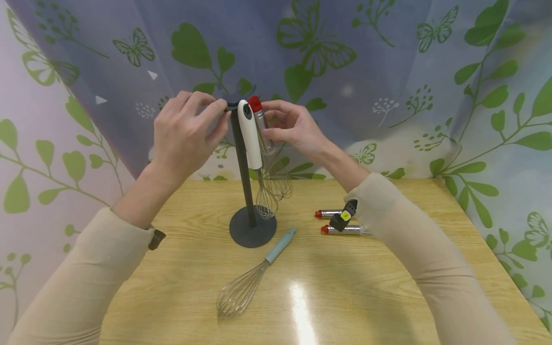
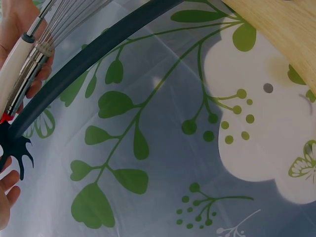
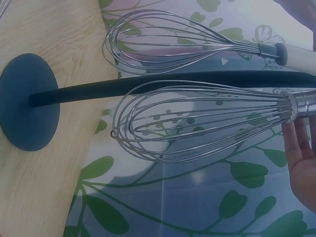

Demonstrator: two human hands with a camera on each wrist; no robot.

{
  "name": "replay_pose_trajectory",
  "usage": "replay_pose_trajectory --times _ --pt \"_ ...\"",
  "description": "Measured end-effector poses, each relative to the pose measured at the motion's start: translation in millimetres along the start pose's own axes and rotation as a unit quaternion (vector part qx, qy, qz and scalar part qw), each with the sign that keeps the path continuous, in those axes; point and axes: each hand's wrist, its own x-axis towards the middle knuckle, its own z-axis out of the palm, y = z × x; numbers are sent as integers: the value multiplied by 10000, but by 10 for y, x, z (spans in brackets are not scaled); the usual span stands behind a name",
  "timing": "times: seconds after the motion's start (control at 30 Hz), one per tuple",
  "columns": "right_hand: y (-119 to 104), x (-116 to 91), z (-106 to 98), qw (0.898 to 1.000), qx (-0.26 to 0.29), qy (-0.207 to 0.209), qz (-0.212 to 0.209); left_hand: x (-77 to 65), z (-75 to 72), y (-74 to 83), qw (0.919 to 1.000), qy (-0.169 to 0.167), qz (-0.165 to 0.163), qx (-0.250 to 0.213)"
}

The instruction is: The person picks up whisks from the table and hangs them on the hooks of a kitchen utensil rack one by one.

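Note:
A dark stand (image 1: 241, 158) with hooks at its top stands upright on a round base. My left hand (image 1: 183, 129) pinches the hooked top with thumb and fingers. From the stand hangs a whisk with a white handle (image 1: 249, 136), its wires pointing down. Just right of it, my right hand (image 1: 297, 125) holds a metal-handled whisk with a red end (image 1: 255, 104) against the hooks. In the right wrist view the wires of the metal whisk (image 3: 197, 123) hang beside the post; whether its end is on a hook cannot be seen. The left wrist view shows the hooks (image 2: 19, 148) close up.
A whisk with a pale blue handle (image 1: 280, 245) lies on the wooden table (image 1: 181, 287) in front of the base. Two metal whisks with red ends (image 1: 340, 230) lie to the right, partly behind my right sleeve. A leaf-patterned curtain (image 1: 388, 72) hangs behind.

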Motion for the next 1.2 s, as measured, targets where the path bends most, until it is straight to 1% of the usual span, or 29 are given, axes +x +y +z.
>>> replay_pose_trajectory --times 0.3,0.5,0.77,1.2 --pt "46 26 22 9998 143 -97 -124 -6 10 -2 10000 46 -13 -37" --pt "61 32 34 9994 255 -159 -156 -5 7 -3 10000 19 -2 -4" --pt "72 35 40 9996 216 -139 -119 -7 3 -4 10000 -22 9 24" --pt "96 32 31 9996 211 -156 -110 -12 16 5 10000 49 -36 -15"
